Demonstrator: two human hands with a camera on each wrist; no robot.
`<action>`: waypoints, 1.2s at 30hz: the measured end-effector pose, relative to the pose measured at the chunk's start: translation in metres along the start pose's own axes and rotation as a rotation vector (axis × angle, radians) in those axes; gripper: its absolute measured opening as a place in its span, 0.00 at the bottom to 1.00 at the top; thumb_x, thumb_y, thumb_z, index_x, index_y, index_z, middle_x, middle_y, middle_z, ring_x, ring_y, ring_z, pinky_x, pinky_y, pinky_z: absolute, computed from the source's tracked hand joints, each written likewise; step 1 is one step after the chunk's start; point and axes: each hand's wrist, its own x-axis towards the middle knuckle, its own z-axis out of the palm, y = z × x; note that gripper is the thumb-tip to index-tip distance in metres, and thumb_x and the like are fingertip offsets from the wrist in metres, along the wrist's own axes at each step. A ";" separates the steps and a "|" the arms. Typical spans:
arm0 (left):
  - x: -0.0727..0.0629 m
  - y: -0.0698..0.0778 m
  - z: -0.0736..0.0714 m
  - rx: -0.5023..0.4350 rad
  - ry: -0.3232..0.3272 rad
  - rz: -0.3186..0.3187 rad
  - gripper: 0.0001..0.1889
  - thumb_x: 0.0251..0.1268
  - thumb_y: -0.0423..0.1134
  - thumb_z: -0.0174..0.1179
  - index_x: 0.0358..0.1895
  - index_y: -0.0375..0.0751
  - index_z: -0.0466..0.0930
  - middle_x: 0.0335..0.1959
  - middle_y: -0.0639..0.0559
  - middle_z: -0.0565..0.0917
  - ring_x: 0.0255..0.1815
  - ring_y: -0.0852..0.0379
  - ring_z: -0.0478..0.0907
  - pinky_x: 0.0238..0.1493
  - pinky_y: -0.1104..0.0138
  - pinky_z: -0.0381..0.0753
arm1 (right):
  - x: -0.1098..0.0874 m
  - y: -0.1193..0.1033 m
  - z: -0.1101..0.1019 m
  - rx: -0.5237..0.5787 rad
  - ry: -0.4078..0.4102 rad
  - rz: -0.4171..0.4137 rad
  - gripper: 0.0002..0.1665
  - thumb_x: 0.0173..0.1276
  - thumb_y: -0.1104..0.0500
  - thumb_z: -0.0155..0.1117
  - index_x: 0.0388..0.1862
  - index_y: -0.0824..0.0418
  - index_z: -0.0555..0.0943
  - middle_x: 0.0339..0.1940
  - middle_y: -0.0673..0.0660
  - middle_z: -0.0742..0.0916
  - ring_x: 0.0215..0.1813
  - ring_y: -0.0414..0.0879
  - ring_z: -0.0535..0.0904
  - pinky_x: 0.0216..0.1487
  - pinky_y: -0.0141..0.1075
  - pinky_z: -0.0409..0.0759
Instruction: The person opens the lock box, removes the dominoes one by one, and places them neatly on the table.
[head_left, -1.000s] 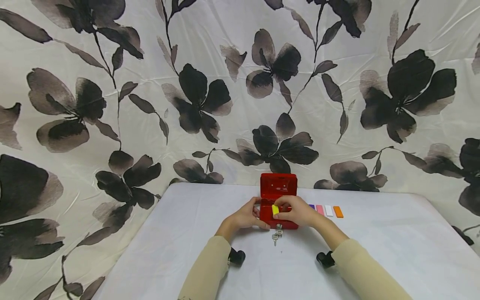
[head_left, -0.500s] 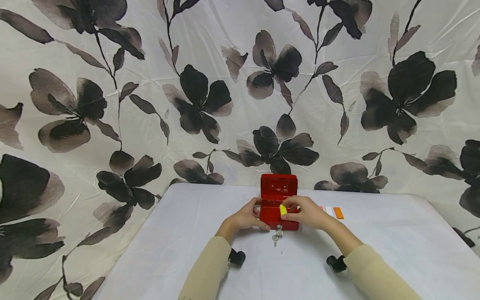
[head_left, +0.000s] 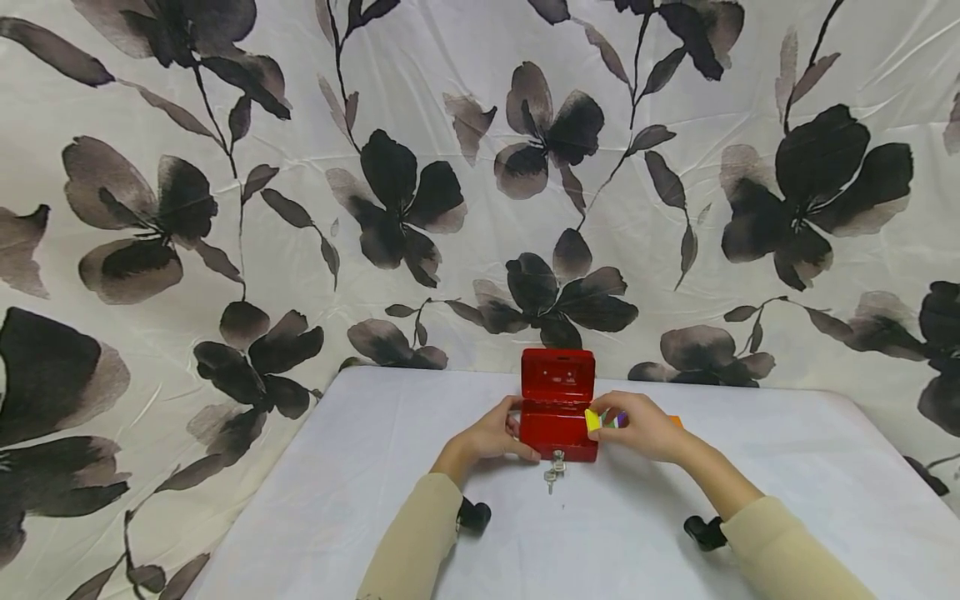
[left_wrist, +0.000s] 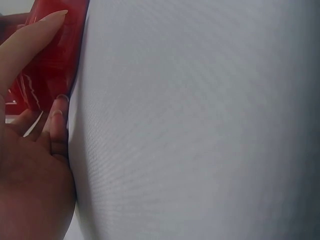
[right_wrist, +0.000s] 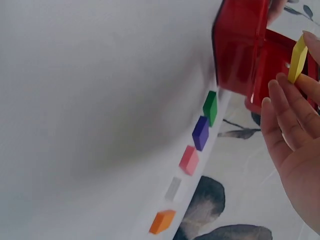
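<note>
A small red cash box (head_left: 547, 431) stands on the white-covered table with its lid (head_left: 558, 375) raised. My left hand (head_left: 491, 432) grips the box's left side; in the left wrist view its thumb (left_wrist: 35, 40) lies along the red metal. Between thumb and fingertips, my right hand (head_left: 645, 427) pinches a yellow block (head_left: 592, 420) at the box's right edge. The right wrist view has this yellow block (right_wrist: 298, 60) in front of the open box, other fingers extended below it. Keys (head_left: 551, 477) hang at the front lock.
Along the table to the right of the box runs a row of blocks: green (right_wrist: 210, 108), purple (right_wrist: 200, 133), pink (right_wrist: 189, 160), white (right_wrist: 173, 189) and orange (right_wrist: 162, 221). In the head view my right hand hides most of them. Floral cloth (head_left: 412, 208) hangs behind the table.
My right hand has moved right with the yellow block, from over the middle of the box to its right edge. The left hand has stayed on the box.
</note>
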 end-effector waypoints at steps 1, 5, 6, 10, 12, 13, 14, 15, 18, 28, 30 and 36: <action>-0.001 0.000 0.000 -0.003 0.000 0.001 0.51 0.43 0.39 0.84 0.73 0.50 0.63 0.46 0.46 0.77 0.49 0.48 0.73 0.53 0.57 0.79 | -0.002 0.001 -0.002 -0.006 0.003 0.003 0.24 0.64 0.51 0.76 0.55 0.62 0.84 0.48 0.54 0.88 0.44 0.47 0.82 0.43 0.34 0.82; -0.002 0.001 0.000 -0.001 0.001 0.002 0.52 0.43 0.39 0.84 0.74 0.50 0.63 0.46 0.45 0.77 0.49 0.48 0.73 0.52 0.57 0.78 | -0.008 0.005 -0.008 -0.022 0.013 0.005 0.24 0.64 0.52 0.77 0.55 0.63 0.84 0.47 0.54 0.88 0.43 0.48 0.81 0.42 0.34 0.82; -0.002 0.001 0.000 0.000 0.001 0.001 0.52 0.43 0.40 0.84 0.74 0.50 0.63 0.46 0.45 0.77 0.49 0.48 0.73 0.51 0.58 0.78 | -0.009 0.005 -0.009 -0.023 0.017 0.006 0.24 0.64 0.53 0.77 0.54 0.63 0.84 0.46 0.54 0.88 0.43 0.49 0.81 0.42 0.35 0.82; -0.001 -0.001 0.001 0.007 0.000 0.005 0.52 0.43 0.40 0.84 0.74 0.49 0.63 0.45 0.45 0.77 0.48 0.48 0.73 0.51 0.58 0.77 | -0.016 0.011 -0.012 -0.019 0.025 0.010 0.24 0.63 0.53 0.78 0.54 0.63 0.84 0.45 0.53 0.87 0.44 0.50 0.82 0.41 0.34 0.82; -0.001 -0.001 0.001 0.010 -0.001 0.009 0.52 0.44 0.39 0.84 0.74 0.48 0.62 0.45 0.45 0.77 0.48 0.48 0.73 0.50 0.58 0.76 | -0.019 0.015 -0.014 -0.019 0.029 0.012 0.24 0.62 0.54 0.78 0.54 0.63 0.84 0.45 0.53 0.87 0.44 0.48 0.81 0.41 0.33 0.82; -0.001 -0.001 0.001 0.011 -0.001 0.011 0.51 0.44 0.39 0.84 0.74 0.48 0.63 0.45 0.45 0.77 0.48 0.48 0.73 0.50 0.58 0.76 | -0.020 0.016 -0.015 -0.019 0.031 0.011 0.24 0.62 0.54 0.78 0.54 0.63 0.84 0.45 0.53 0.87 0.43 0.48 0.81 0.41 0.33 0.82; -0.002 -0.001 0.001 0.013 -0.002 0.011 0.51 0.44 0.39 0.84 0.74 0.48 0.63 0.45 0.45 0.77 0.48 0.48 0.73 0.50 0.58 0.76 | -0.021 0.017 -0.016 -0.022 0.031 0.009 0.24 0.63 0.54 0.78 0.54 0.64 0.84 0.44 0.53 0.87 0.43 0.47 0.80 0.41 0.33 0.82; -0.002 -0.001 0.001 0.014 -0.002 0.012 0.51 0.44 0.39 0.84 0.74 0.48 0.63 0.45 0.45 0.77 0.48 0.48 0.73 0.50 0.58 0.76 | -0.022 0.019 -0.017 -0.025 0.033 0.004 0.24 0.63 0.54 0.78 0.54 0.64 0.84 0.44 0.53 0.87 0.43 0.47 0.80 0.41 0.34 0.82; -0.003 0.001 0.000 0.016 -0.004 0.020 0.50 0.45 0.39 0.83 0.74 0.48 0.63 0.45 0.45 0.76 0.48 0.48 0.72 0.49 0.58 0.76 | -0.025 0.021 -0.021 -0.038 0.042 -0.012 0.23 0.63 0.54 0.78 0.53 0.64 0.84 0.45 0.53 0.87 0.44 0.49 0.81 0.43 0.39 0.83; -0.001 0.002 -0.001 0.008 -0.006 0.021 0.50 0.44 0.39 0.84 0.73 0.50 0.63 0.46 0.45 0.77 0.48 0.48 0.72 0.50 0.58 0.77 | -0.040 0.033 -0.033 -0.086 0.056 0.022 0.23 0.64 0.54 0.77 0.54 0.64 0.84 0.48 0.55 0.88 0.45 0.47 0.82 0.48 0.48 0.82; -0.001 0.002 -0.001 0.010 -0.005 0.018 0.50 0.44 0.40 0.84 0.73 0.50 0.63 0.46 0.45 0.77 0.49 0.48 0.72 0.50 0.58 0.77 | -0.043 0.036 -0.036 -0.089 0.064 0.017 0.24 0.63 0.55 0.78 0.53 0.65 0.84 0.48 0.55 0.87 0.45 0.48 0.82 0.48 0.49 0.82; -0.002 0.002 0.000 0.028 0.000 0.005 0.51 0.44 0.41 0.84 0.74 0.50 0.63 0.46 0.46 0.77 0.49 0.48 0.73 0.50 0.58 0.78 | -0.055 0.044 -0.043 -0.109 0.077 0.016 0.23 0.63 0.56 0.77 0.53 0.66 0.84 0.48 0.56 0.87 0.45 0.49 0.82 0.47 0.47 0.82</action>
